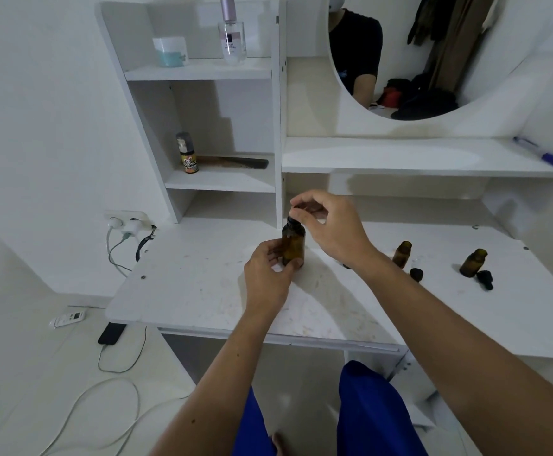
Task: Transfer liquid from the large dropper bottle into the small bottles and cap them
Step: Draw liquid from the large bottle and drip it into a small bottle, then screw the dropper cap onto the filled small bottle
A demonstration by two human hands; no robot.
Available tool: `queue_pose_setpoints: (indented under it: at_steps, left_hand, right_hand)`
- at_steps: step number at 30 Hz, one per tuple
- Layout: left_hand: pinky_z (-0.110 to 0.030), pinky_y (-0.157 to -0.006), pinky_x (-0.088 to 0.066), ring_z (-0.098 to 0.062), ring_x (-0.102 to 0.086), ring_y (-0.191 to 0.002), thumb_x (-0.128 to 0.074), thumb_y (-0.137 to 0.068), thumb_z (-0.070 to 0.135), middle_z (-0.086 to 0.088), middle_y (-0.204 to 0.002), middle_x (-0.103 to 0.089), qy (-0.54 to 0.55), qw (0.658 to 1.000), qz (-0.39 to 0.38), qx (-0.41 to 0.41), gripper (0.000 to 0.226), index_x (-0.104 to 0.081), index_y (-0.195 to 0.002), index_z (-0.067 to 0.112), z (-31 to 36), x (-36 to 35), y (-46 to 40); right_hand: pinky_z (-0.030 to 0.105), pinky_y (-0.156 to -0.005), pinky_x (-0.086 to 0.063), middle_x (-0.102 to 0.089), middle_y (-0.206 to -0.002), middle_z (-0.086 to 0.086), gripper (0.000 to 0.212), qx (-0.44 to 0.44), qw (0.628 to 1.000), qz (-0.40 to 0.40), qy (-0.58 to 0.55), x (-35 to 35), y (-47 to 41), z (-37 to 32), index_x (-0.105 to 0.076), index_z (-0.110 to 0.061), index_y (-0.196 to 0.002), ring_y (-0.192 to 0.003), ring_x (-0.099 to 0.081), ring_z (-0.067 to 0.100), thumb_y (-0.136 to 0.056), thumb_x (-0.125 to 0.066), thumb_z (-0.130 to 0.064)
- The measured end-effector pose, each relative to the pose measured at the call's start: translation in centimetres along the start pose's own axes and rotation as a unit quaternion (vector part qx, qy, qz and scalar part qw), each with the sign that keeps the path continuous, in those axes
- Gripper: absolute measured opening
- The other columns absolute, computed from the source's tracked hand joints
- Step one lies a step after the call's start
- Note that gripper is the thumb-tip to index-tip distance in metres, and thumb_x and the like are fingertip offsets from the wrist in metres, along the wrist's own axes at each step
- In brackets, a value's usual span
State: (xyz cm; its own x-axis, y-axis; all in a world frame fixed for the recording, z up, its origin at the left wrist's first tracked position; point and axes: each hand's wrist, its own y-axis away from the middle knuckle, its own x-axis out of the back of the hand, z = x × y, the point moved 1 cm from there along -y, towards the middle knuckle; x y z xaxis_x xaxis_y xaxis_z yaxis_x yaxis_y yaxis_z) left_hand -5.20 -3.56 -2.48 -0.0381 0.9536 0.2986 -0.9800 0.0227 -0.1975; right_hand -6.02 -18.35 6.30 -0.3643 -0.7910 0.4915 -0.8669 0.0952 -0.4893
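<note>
At a white vanity desk (202, 291), a person's left hand (267, 274) grips the large dropper bottle (293, 246) standing upright at mid-desk, while the right hand (329, 225) pinches its dropper cap (296, 212) from above. Right of that bottle, two small bottles (402, 254) (473, 262) stand open, loose caps (416, 274) (485, 279) beside them. Drawing liquid appears under way; next, carry the dropper steadily to a small bottle's narrow mouth.

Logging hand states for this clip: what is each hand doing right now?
Left hand: grips the large bottle, standing on the desk.
Right hand: pinches the dropper cap at the bottle's top.
</note>
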Motion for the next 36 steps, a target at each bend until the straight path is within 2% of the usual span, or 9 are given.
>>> queue_pose_setpoints:
  at_steps: [4, 11, 15, 20, 23, 26, 31, 34, 36]
  left_hand:
    - [-0.022, -0.100, -0.053, -0.009, -0.065, -0.108, -0.085, -0.085, 0.026, 0.003, -0.125, -0.071, -0.008, 1.000, -0.001, 0.004, 0.052, -0.062, -0.131, 0.017, 0.1, -0.1, 0.0]
    - [-0.031, -0.101, -0.056, -0.015, -0.065, -0.113, -0.090, -0.079, 0.030, 0.001, -0.127, -0.066, 0.002, 0.999, 0.034, 0.017, 0.069, -0.054, -0.137, 0.017, 0.2, -0.1, 1.3]
    - [-0.028, -0.098, -0.057, -0.013, -0.065, -0.109, -0.090, -0.079, 0.028, 0.002, -0.121, -0.066, 0.046, 0.997, 0.061, 0.031, 0.063, -0.054, -0.131, 0.020, 0.7, -0.5, 3.3]
    - [-0.019, -0.092, -0.056, -0.005, -0.065, -0.105, -0.088, -0.081, 0.027, 0.010, -0.113, -0.066, 0.043, 0.999, -0.017, -0.012, 0.053, -0.057, -0.124, 0.024, 2.2, -4.3, 6.6]
    - [-0.020, -0.096, -0.055, -0.003, -0.064, -0.107, -0.087, -0.083, 0.027, 0.010, -0.116, -0.066, 0.027, 0.995, -0.087, -0.041, 0.054, -0.059, -0.129, 0.021, 3.2, -6.9, 7.5]
    - [-0.020, -0.100, -0.053, -0.002, -0.063, -0.111, -0.085, -0.085, 0.027, 0.009, -0.121, -0.066, 0.010, 0.989, -0.134, -0.056, 0.055, -0.058, -0.133, 0.021, 4.0, -9.0, 7.5]
    - [-0.026, -0.109, -0.049, -0.011, -0.062, -0.125, -0.070, -0.098, 0.017, -0.001, -0.136, -0.066, -0.007, 0.982, -0.172, -0.080, 0.042, -0.058, -0.139, 0.014, 5.0, -11.5, 6.8]
    - [-0.026, -0.111, -0.048, -0.012, -0.060, -0.128, -0.060, -0.103, 0.012, -0.003, -0.139, -0.065, -0.006, 0.979, -0.182, -0.092, 0.040, -0.056, -0.142, 0.011, 5.2, -12.9, 6.1]
    - [-0.028, -0.110, -0.049, -0.012, -0.061, -0.126, -0.058, -0.105, 0.013, -0.003, -0.138, -0.065, 0.005, 0.980, -0.178, -0.091, 0.038, -0.056, -0.142, 0.010, 5.3, -13.8, 5.5]
  right_hand:
    - [0.015, -0.086, -0.058, -0.077, -0.098, -0.008, 0.016, -0.004, 1.000, 0.006, -0.005, 0.1, 0.4, 0.1, -0.077, -0.014, -0.112, -0.092, -0.073, 0.008, -0.097, -0.077, -0.017]
    - [0.013, -0.086, -0.056, -0.076, -0.104, -0.010, 0.017, -0.051, 0.995, 0.083, -0.026, 3.7, 4.6, 1.2, -0.076, -0.019, -0.113, -0.095, -0.070, 0.004, -0.097, -0.078, -0.022]
    - [0.016, -0.086, -0.056, -0.078, -0.104, -0.008, 0.017, -0.080, 0.988, 0.133, -0.011, 7.2, 9.5, 3.7, -0.077, -0.018, -0.112, -0.095, -0.073, 0.007, -0.095, -0.080, -0.020]
    - [0.019, -0.088, -0.059, -0.078, -0.100, -0.007, 0.020, -0.156, 0.973, 0.167, -0.003, 10.8, 13.9, 7.1, -0.077, -0.019, -0.109, -0.091, -0.074, 0.006, -0.090, -0.084, -0.017]
    - [0.012, -0.084, -0.056, -0.078, -0.099, -0.004, 0.026, -0.193, 0.964, 0.185, -0.004, 12.2, 15.3, 8.1, -0.078, -0.016, -0.110, -0.088, -0.072, 0.004, -0.087, -0.087, -0.016]
    - [0.010, -0.080, -0.054, -0.077, -0.103, -0.005, 0.030, -0.211, 0.960, 0.183, -0.001, 13.0, 16.1, 8.6, -0.077, -0.018, -0.113, -0.088, -0.069, 0.006, -0.086, -0.088, -0.018]
    - [0.027, -0.086, -0.056, -0.071, -0.104, -0.004, 0.042, -0.235, 0.959, 0.145, 0.066, 12.7, 15.5, 10.0, -0.074, -0.022, -0.117, -0.092, -0.064, 0.010, -0.080, -0.093, -0.029]
    - [0.022, -0.083, -0.049, -0.066, -0.105, -0.003, 0.058, -0.230, 0.962, 0.100, 0.109, 12.3, 14.9, 10.8, -0.071, -0.022, -0.125, -0.088, -0.058, 0.004, -0.075, -0.095, -0.038]
    - [0.025, -0.085, -0.048, -0.064, -0.106, -0.004, 0.062, -0.226, 0.962, 0.068, 0.137, 12.3, 14.4, 11.0, -0.071, -0.024, -0.128, -0.092, -0.058, 0.011, -0.075, -0.094, -0.045]
